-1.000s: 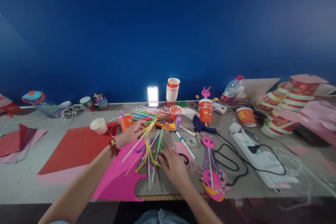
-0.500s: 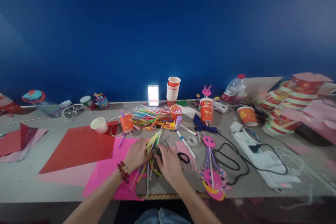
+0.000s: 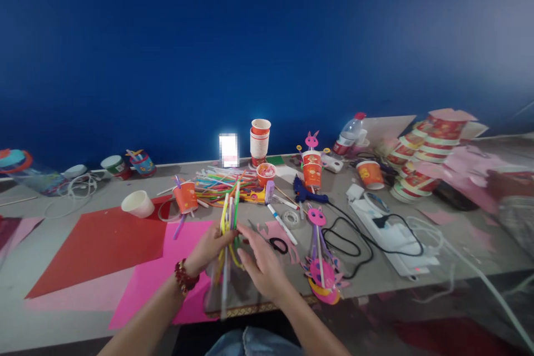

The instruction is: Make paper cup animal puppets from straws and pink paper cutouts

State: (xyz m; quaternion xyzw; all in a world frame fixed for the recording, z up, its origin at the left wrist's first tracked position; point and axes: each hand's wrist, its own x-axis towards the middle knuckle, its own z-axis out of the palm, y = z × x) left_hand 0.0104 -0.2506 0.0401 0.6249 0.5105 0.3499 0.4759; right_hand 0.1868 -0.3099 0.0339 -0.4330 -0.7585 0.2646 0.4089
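Observation:
My left hand (image 3: 208,250), with a dark red bead bracelet at the wrist, is closed round a loose bundle of coloured straws (image 3: 227,212). Yellow, white and green ones stick out above the fist; their lower ends hang blurred below it. Beside the bundle my right hand (image 3: 266,270) has its fingers stretched out and its thumb apart, fingertips close to the straws. Whether they touch is unclear. Behind the hands a pile of mixed straws (image 3: 217,183) lies on the table. Bright pink paper (image 3: 187,239) is under and left of my left hand.
Left are red paper (image 3: 112,245), a white cup (image 3: 138,204) and an orange cup (image 3: 186,197). Right lie a marker (image 3: 282,225), tape roll (image 3: 291,218), pink paper figure (image 3: 322,272), blue glue gun (image 3: 308,191) and white power strip (image 3: 400,245). Stacked cups (image 3: 259,144) stand behind.
My left hand has gathered the straws into a tighter, more upright bundle. My right hand has come away from among them and its fingers are straighter. The view has turned to the right.

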